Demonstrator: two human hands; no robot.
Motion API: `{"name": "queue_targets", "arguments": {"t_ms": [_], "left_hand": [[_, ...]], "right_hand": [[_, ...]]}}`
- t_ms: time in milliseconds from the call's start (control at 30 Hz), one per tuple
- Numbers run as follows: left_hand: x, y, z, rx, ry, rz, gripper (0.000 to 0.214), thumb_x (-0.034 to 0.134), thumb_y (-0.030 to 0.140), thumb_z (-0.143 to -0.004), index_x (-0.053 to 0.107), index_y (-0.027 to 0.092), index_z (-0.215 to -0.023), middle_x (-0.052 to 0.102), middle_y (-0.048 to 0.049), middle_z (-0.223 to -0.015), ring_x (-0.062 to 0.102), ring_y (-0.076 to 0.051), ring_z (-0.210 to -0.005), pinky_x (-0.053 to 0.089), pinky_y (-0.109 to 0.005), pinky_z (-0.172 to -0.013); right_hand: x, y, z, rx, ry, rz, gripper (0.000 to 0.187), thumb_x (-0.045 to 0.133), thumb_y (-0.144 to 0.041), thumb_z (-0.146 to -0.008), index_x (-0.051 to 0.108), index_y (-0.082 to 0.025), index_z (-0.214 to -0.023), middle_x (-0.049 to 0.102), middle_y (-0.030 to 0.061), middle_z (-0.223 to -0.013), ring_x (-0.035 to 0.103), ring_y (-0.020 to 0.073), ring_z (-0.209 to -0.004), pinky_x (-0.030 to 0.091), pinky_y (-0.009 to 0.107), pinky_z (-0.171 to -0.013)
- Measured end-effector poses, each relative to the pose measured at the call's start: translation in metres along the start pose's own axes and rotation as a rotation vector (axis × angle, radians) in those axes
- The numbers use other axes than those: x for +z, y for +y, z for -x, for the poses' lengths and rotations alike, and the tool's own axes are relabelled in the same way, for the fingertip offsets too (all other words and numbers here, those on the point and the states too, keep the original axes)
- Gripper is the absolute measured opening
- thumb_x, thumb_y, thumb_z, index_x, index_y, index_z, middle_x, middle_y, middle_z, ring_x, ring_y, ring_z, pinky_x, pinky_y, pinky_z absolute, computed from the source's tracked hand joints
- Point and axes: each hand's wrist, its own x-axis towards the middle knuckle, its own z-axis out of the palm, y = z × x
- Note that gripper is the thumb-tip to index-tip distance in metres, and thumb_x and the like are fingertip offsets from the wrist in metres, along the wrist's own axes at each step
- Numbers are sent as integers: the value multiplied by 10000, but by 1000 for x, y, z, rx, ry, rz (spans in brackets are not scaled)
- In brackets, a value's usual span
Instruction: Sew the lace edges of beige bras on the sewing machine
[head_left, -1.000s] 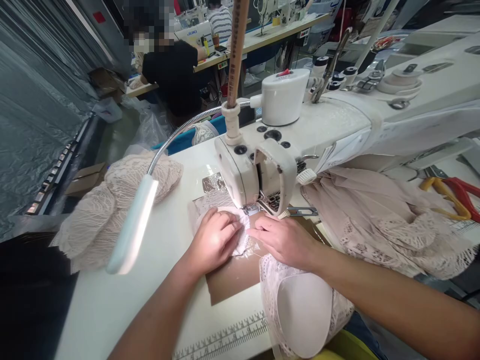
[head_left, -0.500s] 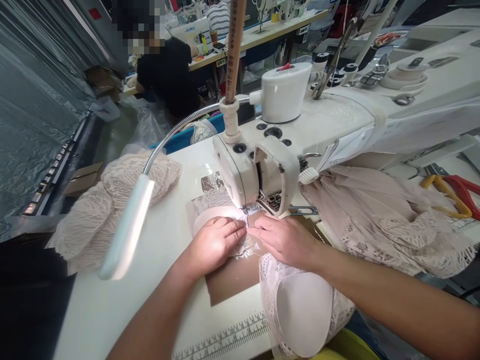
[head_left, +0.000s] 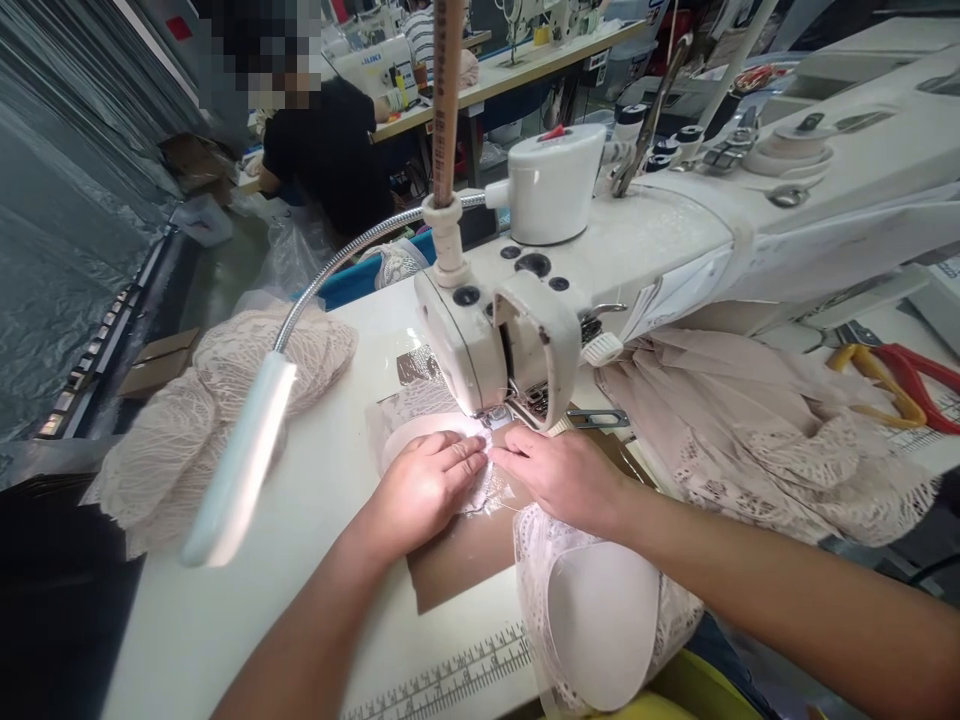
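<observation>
Under the head of a white sewing machine (head_left: pixel 459 345) lies a pale pink lace bra (head_left: pixel 409 428), one padded cup near the needle. My left hand (head_left: pixel 429 488) presses the cup and its lace edge down, fingers close together, just left of the presser foot. Its thumb is hidden. My right hand (head_left: pixel 564 478) pinches the fabric edge right beside the foot, its fingertips almost meeting those of the left. The other cup (head_left: pixel 604 625) hangs over the table's front edge below my right wrist. A brown sheet (head_left: pixel 465 575) is under the work.
Stacked lace cups (head_left: pixel 157 455) sit at the left by a bendable lamp (head_left: pixel 240 465). To the right are a heap of lace fabric (head_left: pixel 720 420) and red-and-yellow-handled scissors (head_left: pixel 911 385). A ruler strip (head_left: pixel 450 675) runs along the front edge. A co-worker (head_left: pixel 326 150) sits beyond the machine.
The whole view has shifted slightly to the left. Both hands keep nearly the same place on the fabric by the needle; my right fingers look slightly more bent.
</observation>
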Motion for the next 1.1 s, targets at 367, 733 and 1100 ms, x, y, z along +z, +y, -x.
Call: {"name": "queue_targets", "arguments": {"t_ms": [367,733,1100], "left_hand": [[-2,17,-11,-126,6,-35,270,454,201,-925,645,137,-1104,651,-73,-1181,583,-224,-973,531,-378,-814],[-4,11,-9,-106,-80,-52,365,441,282,-926,588,112,-1213,574,-85,-1294,550,-253,-1001,516,-414,-832],[-12,23,-19,-231,-141,-57,371,414,293,-933,598,117,-1204,581,-93,-1282,543,-251,-975,516,-412,-810]], "right_hand": [[2,1,-2,51,27,12,251,488,-28,-757,648,-171,-886,565,26,-760,363,143,-629,205,296,-574],[-4,3,1,-17,-36,-69,287,470,-18,-724,631,-164,-911,561,39,-811,349,139,-623,215,287,-581],[-3,3,1,42,-59,-42,298,475,-21,-728,624,-174,-936,590,33,-830,409,152,-692,231,292,-601]]}}
